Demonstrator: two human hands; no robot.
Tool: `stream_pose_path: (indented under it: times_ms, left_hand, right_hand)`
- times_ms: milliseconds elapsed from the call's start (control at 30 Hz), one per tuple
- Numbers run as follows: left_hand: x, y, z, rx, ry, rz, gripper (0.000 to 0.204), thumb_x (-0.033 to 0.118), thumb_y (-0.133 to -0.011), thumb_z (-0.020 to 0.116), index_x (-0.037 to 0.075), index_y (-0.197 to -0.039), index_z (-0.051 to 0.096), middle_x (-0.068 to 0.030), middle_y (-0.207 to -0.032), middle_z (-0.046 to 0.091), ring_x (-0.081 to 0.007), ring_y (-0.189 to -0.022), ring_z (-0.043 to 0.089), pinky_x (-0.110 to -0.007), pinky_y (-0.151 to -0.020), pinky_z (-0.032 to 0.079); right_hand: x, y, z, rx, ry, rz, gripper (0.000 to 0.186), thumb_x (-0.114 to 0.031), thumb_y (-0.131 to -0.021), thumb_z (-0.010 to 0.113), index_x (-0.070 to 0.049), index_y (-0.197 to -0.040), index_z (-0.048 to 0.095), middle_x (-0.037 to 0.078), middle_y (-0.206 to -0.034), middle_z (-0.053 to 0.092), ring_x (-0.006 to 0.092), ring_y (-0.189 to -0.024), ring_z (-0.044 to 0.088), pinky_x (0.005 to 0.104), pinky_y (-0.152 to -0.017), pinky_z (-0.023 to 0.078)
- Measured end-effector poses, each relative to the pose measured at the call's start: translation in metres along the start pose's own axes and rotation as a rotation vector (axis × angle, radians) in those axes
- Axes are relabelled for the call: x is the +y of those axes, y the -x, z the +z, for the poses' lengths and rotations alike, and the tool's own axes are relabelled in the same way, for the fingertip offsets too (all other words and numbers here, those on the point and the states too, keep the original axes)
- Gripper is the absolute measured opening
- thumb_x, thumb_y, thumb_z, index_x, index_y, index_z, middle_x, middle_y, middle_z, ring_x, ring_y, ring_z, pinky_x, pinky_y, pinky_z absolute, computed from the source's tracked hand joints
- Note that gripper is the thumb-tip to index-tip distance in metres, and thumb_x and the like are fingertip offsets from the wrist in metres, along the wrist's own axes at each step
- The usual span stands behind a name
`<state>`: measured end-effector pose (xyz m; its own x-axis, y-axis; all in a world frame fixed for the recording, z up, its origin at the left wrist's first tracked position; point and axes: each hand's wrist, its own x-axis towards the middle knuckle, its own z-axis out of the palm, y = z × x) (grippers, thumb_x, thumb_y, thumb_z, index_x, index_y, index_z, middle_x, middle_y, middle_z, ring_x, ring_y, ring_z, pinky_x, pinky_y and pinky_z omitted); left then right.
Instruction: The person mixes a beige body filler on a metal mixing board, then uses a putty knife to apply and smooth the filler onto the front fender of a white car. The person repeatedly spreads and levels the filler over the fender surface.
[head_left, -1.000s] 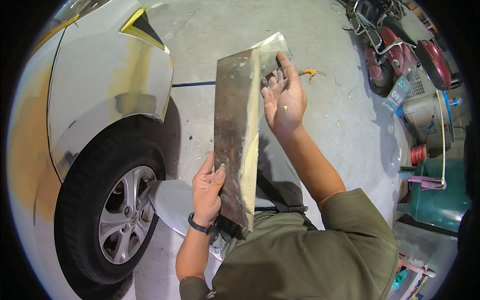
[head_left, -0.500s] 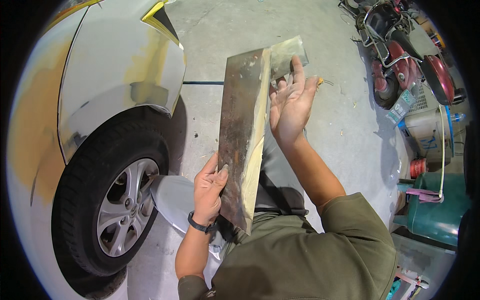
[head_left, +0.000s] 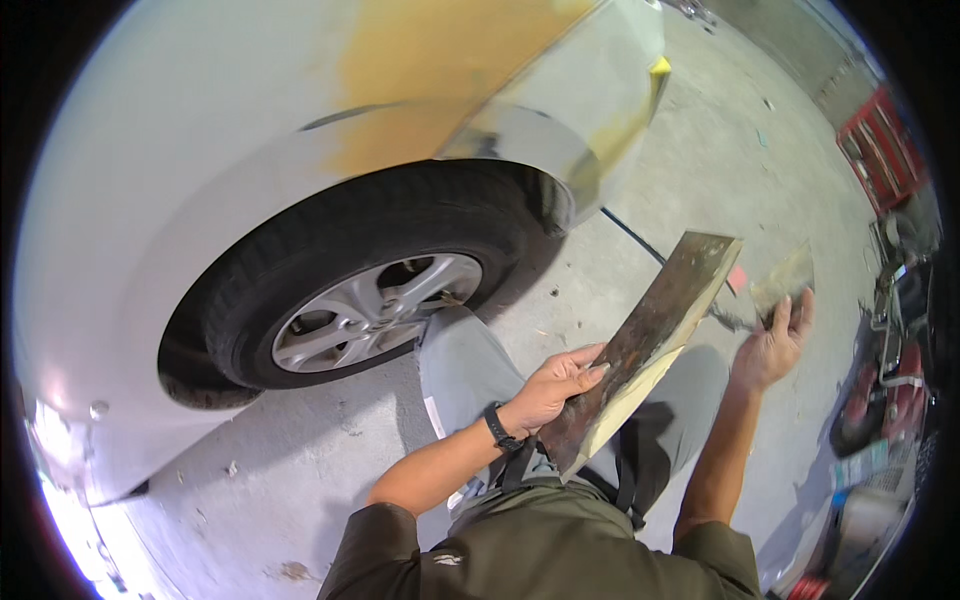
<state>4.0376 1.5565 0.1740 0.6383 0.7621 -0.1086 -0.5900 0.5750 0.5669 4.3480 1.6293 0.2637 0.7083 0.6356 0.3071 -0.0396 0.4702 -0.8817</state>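
My left hand (head_left: 550, 395) grips a long, dark, stained metal plate (head_left: 650, 315) near its lower end; cream paste runs along the plate's right edge. My right hand (head_left: 775, 345), right of the plate and apart from it, holds a small translucent, paste-smeared spreader (head_left: 785, 270), fingers behind it. To my left is a white car's body panel (head_left: 250, 120) with tan, yellow and dark patches, above a tire (head_left: 240, 320) with a silver wheel. My grey-trousered knee rests close by the wheel.
A red tool cabinet (head_left: 875, 150) stands at the upper right. A red scooter or similar machine (head_left: 890, 400) and assorted items line the right edge. A dark strip (head_left: 630, 235) crosses the concrete floor (head_left: 720, 140) beyond the plate.
My view has swung toward the car, which fills more of the frame. The plate has tilted rightward from upright, and my right hand's spreader has moved away from it, leaving a gap.
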Motion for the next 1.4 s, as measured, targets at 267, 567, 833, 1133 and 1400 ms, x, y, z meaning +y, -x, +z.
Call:
stream_pose_path:
  times_ms: [267,567,833,1133,1400]
  left_hand:
    - [-0.028,-0.007,-0.074,0.003,0.138,-0.001,0.053,0.024,-0.112,0.062,-0.003,-0.157,0.052,-0.0006,-0.124,0.073,-0.0043,-0.098,0.071,-0.023,-0.087,0.058]
    - [-0.049,-0.019,-0.090,0.180,0.110,-0.050,0.047,0.021,-0.116,0.058,-0.001,-0.157,0.054,-0.0008,-0.121,0.074,-0.0058,-0.097,0.069,-0.024,-0.086,0.056]
    - [-0.060,-0.015,-0.105,0.180,0.081,-0.016,0.046,0.019,-0.115,0.057,-0.002,-0.156,0.055,-0.0022,-0.129,0.073,-0.0072,-0.106,0.068,-0.024,-0.094,0.054]
    - [-0.067,-0.018,-0.109,0.190,0.060,-0.010,0.045,0.022,-0.116,0.056,-0.001,-0.155,0.056,-0.0017,-0.126,0.074,-0.0064,-0.103,0.068,-0.024,-0.092,0.054]
    - [-0.061,-0.016,-0.107,0.223,0.065,-0.039,0.046,0.020,-0.116,0.056,-0.004,-0.155,0.055,-0.0021,-0.132,0.072,-0.0072,-0.108,0.068,-0.023,-0.096,0.054]
  right_hand:
    - [-0.033,0.010,0.120,-0.766,0.068,-0.247,0.050,0.015,-0.097,0.066,0.008,-0.146,0.061,0.012,-0.133,0.073,0.0147,-0.117,0.068,0.0284,-0.099,0.054]
    - [-0.128,0.105,0.344,-1.296,0.140,-0.973,0.027,-0.011,-0.090,0.081,0.000,-0.114,0.075,0.014,-0.088,0.073,0.0255,-0.073,0.070,0.0307,-0.072,0.055]
    - [-0.130,0.114,0.359,-1.220,0.103,-1.074,0.022,-0.009,-0.088,0.084,-0.003,-0.109,0.079,0.014,-0.092,0.078,0.0293,-0.077,0.075,0.0331,-0.075,0.059]
    - [-0.133,0.116,0.362,-1.228,0.085,-1.131,0.022,-0.006,-0.087,0.084,-0.001,-0.108,0.079,0.015,-0.094,0.079,0.0298,-0.078,0.076,0.0342,-0.075,0.059]
    - [-0.128,0.078,0.345,-1.413,0.118,-0.836,0.021,-0.006,-0.092,0.082,0.000,-0.112,0.079,0.008,-0.093,0.079,0.0206,-0.078,0.073,0.0300,-0.075,0.058]
